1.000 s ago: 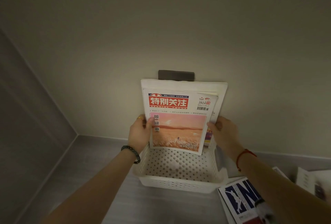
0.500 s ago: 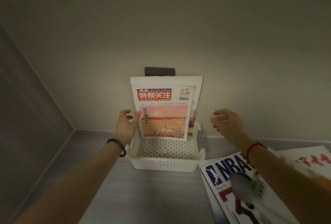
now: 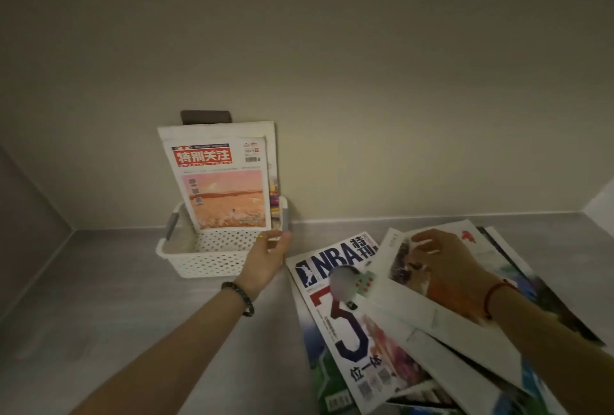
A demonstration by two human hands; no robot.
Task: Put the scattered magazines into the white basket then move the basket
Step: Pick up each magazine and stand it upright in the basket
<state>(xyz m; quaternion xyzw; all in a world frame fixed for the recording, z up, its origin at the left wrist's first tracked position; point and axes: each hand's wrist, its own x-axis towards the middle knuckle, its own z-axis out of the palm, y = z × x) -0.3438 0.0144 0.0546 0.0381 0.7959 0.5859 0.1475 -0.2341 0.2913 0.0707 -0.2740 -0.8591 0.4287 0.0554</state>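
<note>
Grey countertop (image 3: 116, 298) is running under both forearms, and a beige wall (image 3: 365, 82) is rising beyond the fingertips with a dark plate (image 3: 205, 116) peeking over the covers. Between the hands the NBA magazine (image 3: 335, 261) is lying flat, partly buried by a white-bordered magazine (image 3: 405, 268). The right hand (image 3: 438, 258) is resting on that one, fingers loosely spread. Half a second back both hands were up flanking the red-title magazine (image 3: 226, 188). Now the left hand (image 3: 269, 258) has dropped to the right front corner of the white basket (image 3: 206, 261); gripping or just touching, I cannot tell. That pink-covered magazine is standing upright in the basket, just beyond the left hand, leaning on a larger white magazine (image 3: 216, 131).
</note>
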